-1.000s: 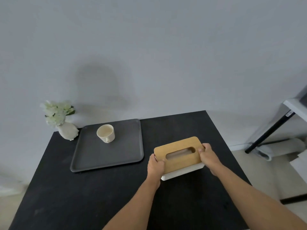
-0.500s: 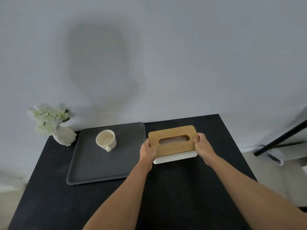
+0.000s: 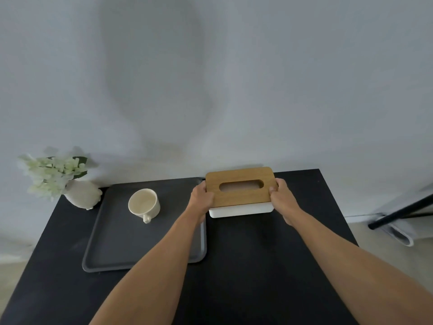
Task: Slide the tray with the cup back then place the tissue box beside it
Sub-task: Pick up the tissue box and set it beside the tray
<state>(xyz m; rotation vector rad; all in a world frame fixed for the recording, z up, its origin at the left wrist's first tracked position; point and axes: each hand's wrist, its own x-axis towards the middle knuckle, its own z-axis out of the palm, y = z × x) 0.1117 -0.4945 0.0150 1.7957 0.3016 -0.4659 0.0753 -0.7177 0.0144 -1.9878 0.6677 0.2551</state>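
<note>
Light wood tops the white rectangular tissue box (image 3: 240,192), a flat lid with a long rounded slot cut through its middle. The box sits at the back edge of the matt black table (image 3: 257,266), close to the grey wall (image 3: 234,78), with its long side running along that edge. Whether its base rests fully on the table or is held just clear of it cannot be told.

The left hand (image 3: 201,200) is clamped on the box's left end, thumb on the near side and fingers wrapped around the lid's edge. The right hand (image 3: 282,198) is clamped on the right end in the same way, its thumb pressed against the lid's corner. Both bare forearms reach in from the near edge of the table.

Just beside the box on its left lies the dark grey rectangular tray with rounded corners (image 3: 112,254), its back edge also near the table's back edge. The left hand fills the narrow space between box and tray, and the left forearm crosses over the tray's right rim. A cream ceramic cup (image 3: 144,204) stands upright in the tray's back half, handle pointing toward the near edge.

At the back left corner of the table stands a white rounded vase (image 3: 83,194) holding pale green-white flowers (image 3: 52,174), touching or nearly touching the tray's back left corner.
</note>
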